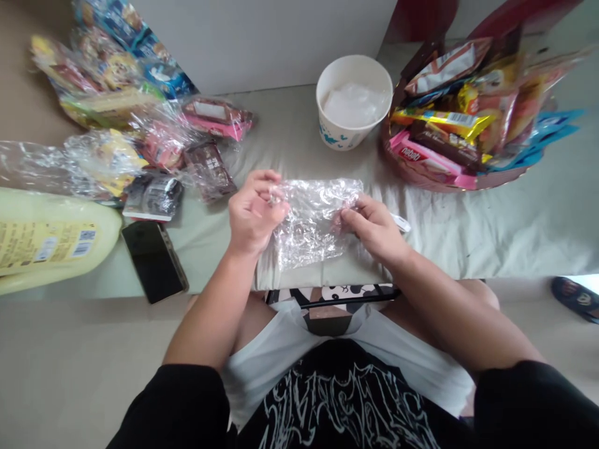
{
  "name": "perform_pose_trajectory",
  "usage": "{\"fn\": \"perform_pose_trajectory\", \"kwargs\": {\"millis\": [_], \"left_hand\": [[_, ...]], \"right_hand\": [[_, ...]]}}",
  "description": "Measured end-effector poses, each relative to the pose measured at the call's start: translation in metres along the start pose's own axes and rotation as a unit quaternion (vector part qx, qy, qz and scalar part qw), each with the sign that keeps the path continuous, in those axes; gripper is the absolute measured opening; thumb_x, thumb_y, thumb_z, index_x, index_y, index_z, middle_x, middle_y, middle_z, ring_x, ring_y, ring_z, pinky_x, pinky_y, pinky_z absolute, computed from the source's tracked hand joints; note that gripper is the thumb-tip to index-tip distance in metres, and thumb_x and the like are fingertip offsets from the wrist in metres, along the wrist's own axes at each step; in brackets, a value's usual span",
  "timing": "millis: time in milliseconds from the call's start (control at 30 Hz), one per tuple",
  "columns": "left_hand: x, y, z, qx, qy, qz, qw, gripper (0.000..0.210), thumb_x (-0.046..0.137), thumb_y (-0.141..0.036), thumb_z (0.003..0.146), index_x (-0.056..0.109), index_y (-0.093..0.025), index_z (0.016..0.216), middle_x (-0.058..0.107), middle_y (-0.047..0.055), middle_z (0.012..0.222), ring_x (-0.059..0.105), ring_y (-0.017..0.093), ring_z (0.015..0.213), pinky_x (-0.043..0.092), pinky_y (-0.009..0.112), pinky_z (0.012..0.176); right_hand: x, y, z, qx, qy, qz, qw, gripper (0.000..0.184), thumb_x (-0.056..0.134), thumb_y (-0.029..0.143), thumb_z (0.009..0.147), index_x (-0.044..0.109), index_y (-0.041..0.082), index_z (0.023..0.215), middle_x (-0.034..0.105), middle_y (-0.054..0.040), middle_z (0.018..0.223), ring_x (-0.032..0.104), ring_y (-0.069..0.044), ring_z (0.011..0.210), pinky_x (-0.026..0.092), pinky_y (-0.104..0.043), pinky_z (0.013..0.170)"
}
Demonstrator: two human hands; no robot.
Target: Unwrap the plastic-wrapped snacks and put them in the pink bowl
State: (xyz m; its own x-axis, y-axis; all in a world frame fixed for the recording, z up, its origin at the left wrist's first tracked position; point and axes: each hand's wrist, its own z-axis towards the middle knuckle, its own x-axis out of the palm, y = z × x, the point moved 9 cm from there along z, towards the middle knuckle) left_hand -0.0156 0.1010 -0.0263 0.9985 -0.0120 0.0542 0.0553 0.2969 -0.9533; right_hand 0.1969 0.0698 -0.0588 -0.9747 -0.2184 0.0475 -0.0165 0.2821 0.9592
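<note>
A crinkled clear plastic bag [313, 224] is spread between my two hands, just above the cloth near its front edge. My left hand [257, 209] pinches the bag's upper left side between thumb and fingers. On the other side, my right hand [374, 224] has thumb and fingers closed on the bag's right edge. The bag looks flat, with nothing visible inside. Beyond the hands stands a white paper bucket [344, 134] with blue prints, holding whitish, crumpled clear plastic. A small white object [401, 223] lies partly hidden behind my right hand.
At the right, a pink basket [421, 178] is heaped with packaged snacks, among them a pink wafer pack [423, 159]. Several wrapped snacks [208, 168] lie at the left. A black phone [154, 260] rests by the front edge, near a pale yellow bottle [56, 237].
</note>
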Motion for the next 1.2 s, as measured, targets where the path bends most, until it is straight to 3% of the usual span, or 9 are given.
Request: {"fn": "perform_pose_trajectory", "kwargs": {"millis": [133, 200, 300, 433, 633, 833, 1000, 1100, 1200], "left_hand": [[0.029, 0.023, -0.008, -0.194, 0.107, -0.116, 0.968, 0.059, 0.084, -0.059, 0.071, 0.068, -0.027, 0.119, 0.073, 0.007, 0.105, 0.073, 0.025, 0.094, 0.062, 0.039, 0.076], [0.045, 0.033, -0.022, -0.305, 0.158, -0.101, 0.934, 0.043, 0.081, -0.052, 0.076, 0.073, -0.02, 0.105, 0.074, 0.007, 0.088, 0.073, 0.022, 0.082, 0.06, 0.035, 0.071], [0.047, 0.038, -0.031, -0.376, 0.138, -0.059, 0.914, 0.024, 0.073, -0.039, 0.079, 0.071, -0.016, 0.088, 0.072, 0.004, 0.073, 0.068, 0.016, 0.068, 0.055, 0.028, 0.064], [0.043, 0.034, -0.027, -0.358, 0.133, -0.033, 0.924, 0.022, 0.069, -0.033, 0.078, 0.072, -0.017, 0.094, 0.075, 0.001, 0.071, 0.066, 0.012, 0.061, 0.052, 0.024, 0.058], [0.039, 0.023, -0.023, -0.322, 0.143, -0.051, 0.935, 0.014, 0.073, -0.031, 0.076, 0.068, -0.019, 0.08, 0.056, -0.007, 0.044, 0.049, 0.008, 0.035, 0.037, 0.021, 0.037], [0.038, 0.019, -0.015, -0.256, 0.141, -0.143, 0.946, 0.028, 0.087, -0.041, 0.066, 0.067, -0.023, 0.077, 0.06, -0.005, 0.057, 0.056, 0.01, 0.043, 0.044, 0.023, 0.039], [0.031, 0.016, -0.007, -0.219, 0.115, -0.112, 0.962, 0.036, 0.073, -0.055, 0.074, 0.068, -0.021, 0.062, 0.057, 0.001, 0.055, 0.051, 0.011, 0.045, 0.036, 0.027, 0.038], [0.028, 0.011, -0.004, -0.185, 0.103, -0.09, 0.973, 0.05, 0.059, -0.066, 0.079, 0.068, -0.021, 0.058, 0.057, 0.004, 0.054, 0.048, 0.013, 0.047, 0.036, 0.03, 0.041], [0.024, 0.01, -0.004, -0.151, 0.087, -0.028, 0.984, 0.035, 0.064, -0.051, 0.08, 0.069, -0.021, 0.061, 0.059, 0.003, 0.058, 0.047, 0.012, 0.05, 0.034, 0.03, 0.045]], "right_hand": [[-0.001, -0.004, 0.0, -0.003, -0.009, 0.018, 1.0, 0.025, 0.067, 0.044, 0.088, 0.058, 0.022, 0.08, 0.066, 0.0006, 0.07, 0.061, -0.012, 0.064, 0.05, -0.029, 0.063], [-0.003, -0.004, -0.001, -0.005, -0.023, 0.038, 0.999, 0.027, 0.066, 0.046, 0.089, 0.056, 0.023, 0.082, 0.065, 0.0015, 0.07, 0.06, -0.012, 0.063, 0.05, -0.028, 0.062], [-0.004, 0.001, -0.002, -0.013, -0.029, 0.044, 0.999, 0.031, 0.07, 0.051, 0.086, 0.054, 0.024, 0.086, 0.062, 0.0048, 0.064, 0.056, -0.011, 0.056, 0.045, -0.026, 0.054], [0.006, 0.007, -0.004, 0.01, 0.031, -0.032, 0.999, 0.029, 0.074, 0.045, 0.082, 0.06, 0.02, 0.084, 0.057, 0.0048, 0.056, 0.051, -0.009, 0.051, 0.039, -0.025, 0.048], [0.003, 0.011, -0.004, 0.004, 0.019, -0.031, 0.999, 0.023, 0.069, 0.04, 0.086, 0.058, 0.021, 0.077, 0.051, 0.0062, 0.053, 0.046, -0.008, 0.047, 0.039, -0.025, 0.047], [-0.004, 0.006, -0.001, -0.05, -0.003, 0.052, 0.997, 0.027, 0.071, 0.05, 0.087, 0.061, 0.025, 0.085, 0.052, 0.0071, 0.056, 0.046, -0.01, 0.048, 0.041, -0.026, 0.048], [-0.011, 0.014, -0.008, -0.105, 0.001, 0.064, 0.992, 0.019, 0.069, 0.042, 0.086, 0.066, 0.025, 0.08, 0.06, 0.0028, 0.066, 0.052, -0.013, 0.057, 0.044, -0.03, 0.058], [-0.012, 0.021, -0.011, -0.124, 0.01, -0.001, 0.992, 0.031, 0.056, 0.048, 0.088, 0.069, 0.023, 0.077, 0.066, -0.0034, 0.076, 0.059, -0.018, 0.07, 0.046, -0.036, 0.068], [-0.012, 0.02, -0.009, -0.109, 0.0, -0.024, 0.994, 0.049, 0.04, 0.057, 0.093, 0.063, 0.023, 0.067, 0.06, -0.0045, 0.069, 0.055, -0.019, 0.067, 0.042, -0.037, 0.067]]}}
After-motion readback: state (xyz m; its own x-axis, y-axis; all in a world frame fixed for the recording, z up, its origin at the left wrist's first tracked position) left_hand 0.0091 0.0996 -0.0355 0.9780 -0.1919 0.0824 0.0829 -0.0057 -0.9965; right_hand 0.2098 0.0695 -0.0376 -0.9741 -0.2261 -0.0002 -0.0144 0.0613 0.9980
